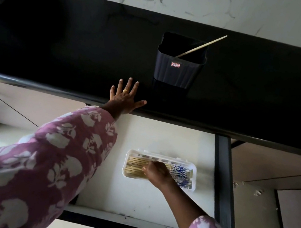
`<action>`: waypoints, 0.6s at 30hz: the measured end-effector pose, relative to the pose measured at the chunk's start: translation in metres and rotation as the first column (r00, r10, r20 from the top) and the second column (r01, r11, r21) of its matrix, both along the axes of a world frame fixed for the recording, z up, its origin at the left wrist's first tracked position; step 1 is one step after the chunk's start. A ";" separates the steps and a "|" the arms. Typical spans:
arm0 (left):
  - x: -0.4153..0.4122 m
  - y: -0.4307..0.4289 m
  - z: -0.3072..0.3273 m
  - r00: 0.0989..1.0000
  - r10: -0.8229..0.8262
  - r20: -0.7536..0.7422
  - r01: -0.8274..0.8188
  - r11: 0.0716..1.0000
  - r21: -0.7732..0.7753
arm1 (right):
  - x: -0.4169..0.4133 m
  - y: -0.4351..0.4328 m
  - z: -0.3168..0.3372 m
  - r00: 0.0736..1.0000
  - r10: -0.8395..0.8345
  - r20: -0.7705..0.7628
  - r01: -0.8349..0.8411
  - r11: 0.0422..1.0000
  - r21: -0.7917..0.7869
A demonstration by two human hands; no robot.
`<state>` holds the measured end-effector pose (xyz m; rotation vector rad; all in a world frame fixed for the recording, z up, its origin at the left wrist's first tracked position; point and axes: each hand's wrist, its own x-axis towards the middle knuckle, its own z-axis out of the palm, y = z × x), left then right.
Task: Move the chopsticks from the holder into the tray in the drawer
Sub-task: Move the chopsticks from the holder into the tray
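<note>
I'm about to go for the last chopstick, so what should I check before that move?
1. The holder stands upright on the counter: ok.
2. One chopstick leans out of it, with nothing over it: ok.
3. The drawer is open, with the tray inside: ok.
4. The right hand has let go of the chopsticks in the tray: cannot tell, its fingers curl over them.
5. The left hand is free: ok, it rests flat on the counter and holds nothing.
</note>
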<state>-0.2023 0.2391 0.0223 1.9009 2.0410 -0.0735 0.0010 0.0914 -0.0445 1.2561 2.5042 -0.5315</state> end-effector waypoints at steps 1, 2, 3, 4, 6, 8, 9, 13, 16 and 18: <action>-0.001 0.002 -0.001 1.000 -0.001 -0.001 0.001 1.000 -0.009 | -0.003 0.000 -0.001 1.000 -0.006 0.002 0.006 0.999 -0.037; -0.002 0.003 -0.002 1.000 -0.003 -0.003 0.003 1.000 -0.015 | -0.006 -0.001 -0.002 0.997 -0.074 -0.028 0.070 0.990 -0.120; -0.003 0.003 -0.003 1.000 -0.004 -0.007 0.004 1.000 -0.020 | -0.008 -0.001 -0.008 0.988 -0.148 -0.045 0.138 0.974 -0.178; -0.003 0.004 -0.003 1.000 -0.004 -0.012 0.004 1.000 -0.019 | -0.009 -0.001 -0.012 0.977 -0.209 -0.047 0.196 0.961 -0.195; -0.004 0.005 -0.005 1.000 -0.006 -0.019 0.005 1.000 -0.015 | -0.014 0.001 -0.007 0.976 -0.200 0.080 0.212 0.959 -0.187; -0.005 0.006 -0.005 1.000 -0.008 -0.017 0.008 1.000 -0.015 | -0.017 -0.005 -0.013 0.991 -0.128 0.025 0.131 0.972 -0.194; -0.005 0.006 -0.005 1.000 -0.008 -0.016 0.008 1.000 -0.016 | -0.020 -0.004 -0.022 0.999 -0.010 0.041 0.015 0.991 -0.135; -0.006 0.007 -0.004 1.000 -0.005 -0.016 0.004 1.000 -0.030 | -0.018 0.000 -0.028 0.999 0.035 -0.020 -0.035 0.999 0.000; -0.006 0.007 -0.004 1.000 -0.004 -0.017 0.003 1.000 -0.029 | -0.009 0.011 -0.010 0.993 0.022 -0.114 -0.011 0.996 0.092; -0.005 0.007 -0.003 1.000 -0.009 -0.023 0.008 0.999 -0.036 | 0.000 0.020 0.006 0.967 0.074 -0.243 -0.006 0.963 0.269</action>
